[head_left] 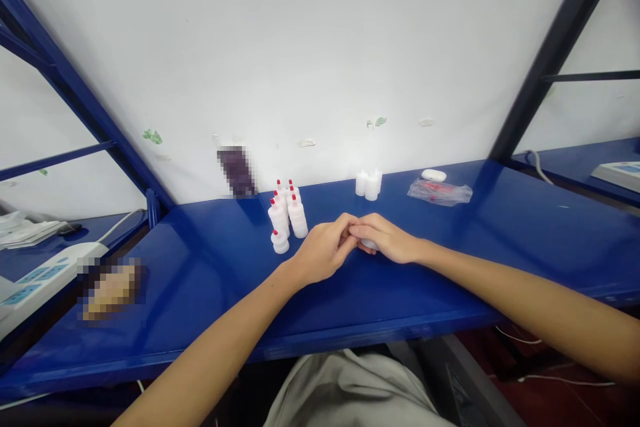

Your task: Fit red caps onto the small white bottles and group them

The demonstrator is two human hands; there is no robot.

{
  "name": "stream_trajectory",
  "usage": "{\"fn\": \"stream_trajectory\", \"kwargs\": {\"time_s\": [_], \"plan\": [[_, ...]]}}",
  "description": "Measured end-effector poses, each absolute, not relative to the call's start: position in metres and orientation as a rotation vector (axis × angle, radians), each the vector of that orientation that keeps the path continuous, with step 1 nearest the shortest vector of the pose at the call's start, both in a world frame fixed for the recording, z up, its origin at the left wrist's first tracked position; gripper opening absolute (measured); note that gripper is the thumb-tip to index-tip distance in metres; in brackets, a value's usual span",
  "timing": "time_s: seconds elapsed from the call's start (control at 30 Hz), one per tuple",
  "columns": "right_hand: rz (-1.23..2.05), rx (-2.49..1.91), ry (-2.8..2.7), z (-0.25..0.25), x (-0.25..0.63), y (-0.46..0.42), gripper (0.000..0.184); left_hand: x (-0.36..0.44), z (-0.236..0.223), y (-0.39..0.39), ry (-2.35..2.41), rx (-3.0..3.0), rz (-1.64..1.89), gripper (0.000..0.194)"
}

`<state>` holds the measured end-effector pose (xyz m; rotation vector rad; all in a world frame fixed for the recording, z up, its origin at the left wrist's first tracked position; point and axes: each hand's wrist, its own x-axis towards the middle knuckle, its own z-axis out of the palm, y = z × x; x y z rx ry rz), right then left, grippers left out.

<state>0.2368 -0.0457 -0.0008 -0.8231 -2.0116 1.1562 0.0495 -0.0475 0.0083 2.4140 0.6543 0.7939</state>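
Blue steel shelf (200, 280) runs across the head view, and we see both hands meeting over its middle. Our left hand (325, 252) is curled, its fingers pressed against those of our right hand (387, 240), which closes over a small white bottle (369, 244); only a sliver of it shows beneath the fingers, resting at the shelf surface. Just left of the hands stands a cluster of white bottles with red caps (286, 215). Behind the hands, near the wall, we see uncapped white bottles (369, 184) and a clear plastic bag (440, 192) holding red pieces.
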Motion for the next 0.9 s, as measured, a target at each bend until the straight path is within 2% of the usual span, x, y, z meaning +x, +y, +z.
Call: {"fn": "stream_trajectory", "kwargs": {"time_s": [0.13,0.3,0.5,0.63,0.77,0.9], "plan": [[1.16,-0.848,-2.052,0.0,0.238,-0.048,0.036,0.049,0.0,-0.047,0.713,2.495,0.797,0.008],[1.216,-0.772,-2.005,0.002,0.237,-0.055,0.03,0.051,-0.003,-0.051,0.702,2.455,0.914,0.013],[1.163,-0.654,-1.979,0.0,0.235,-0.057,0.033,0.048,0.014,-0.06,0.689,2.409,0.896,0.014],[0.976,-0.811,-1.917,0.004,0.241,-0.049,0.03,0.015,0.04,-0.059,0.925,2.393,1.123,0.014],[0.805,-0.893,-1.696,0.013,0.258,-0.023,0.014,-0.041,0.057,-0.057,1.306,2.508,1.343,0.013],[0.687,-0.886,-1.408,0.025,0.279,0.025,0.026,-0.073,0.05,-0.056,1.545,2.235,1.225,0.021]]}}
